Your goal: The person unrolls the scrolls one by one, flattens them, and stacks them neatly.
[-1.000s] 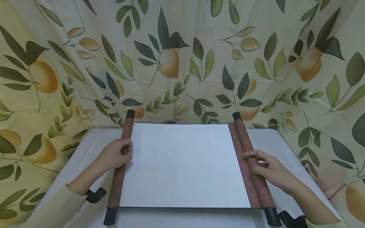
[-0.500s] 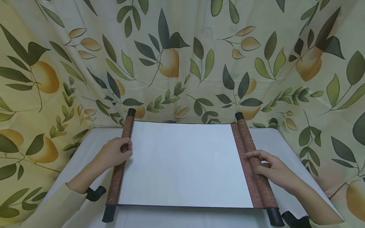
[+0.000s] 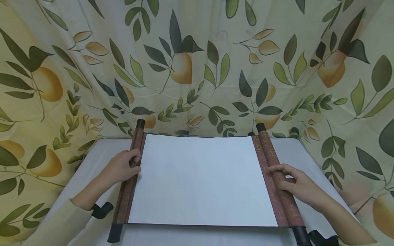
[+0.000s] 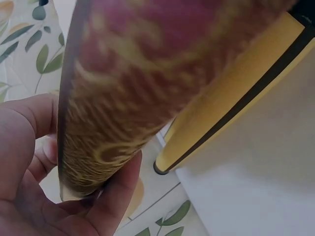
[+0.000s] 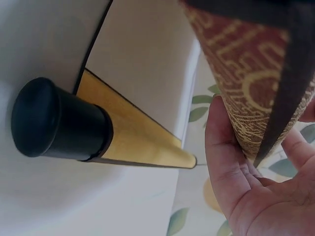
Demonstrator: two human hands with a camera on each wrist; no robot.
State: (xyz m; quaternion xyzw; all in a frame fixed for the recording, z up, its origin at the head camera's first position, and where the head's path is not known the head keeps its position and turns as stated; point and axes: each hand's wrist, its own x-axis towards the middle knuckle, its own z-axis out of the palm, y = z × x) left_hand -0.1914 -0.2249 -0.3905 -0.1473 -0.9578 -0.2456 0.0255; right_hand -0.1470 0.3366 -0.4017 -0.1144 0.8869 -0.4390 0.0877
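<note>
A scroll lies unrolled on the white table [image 3: 92,160], its blank white sheet [image 3: 200,181] facing up. My left hand [image 3: 123,167] grips the left roller [image 3: 129,184], a brown patterned roll with black end knobs; in the left wrist view the fingers [image 4: 118,191] curl round the roll [image 4: 147,83]. My right hand [image 3: 292,182] holds the right roller [image 3: 277,181], fingers on top and thumb at its side; the right wrist view shows the thumb [image 5: 224,157] against the patterned roll [image 5: 251,83] and the black end knob [image 5: 54,120].
A cloth printed with leaves and orange fruit [image 3: 197,68] hangs close behind and on both sides of the table. Black wrist-camera mounts show at the left wrist [image 3: 101,209] and the right wrist [image 3: 320,237]. The table's near edge runs under the scroll.
Both rollers have moved a little outward, so the white sheet is slightly wider. The hands keep their hold on the rollers.
</note>
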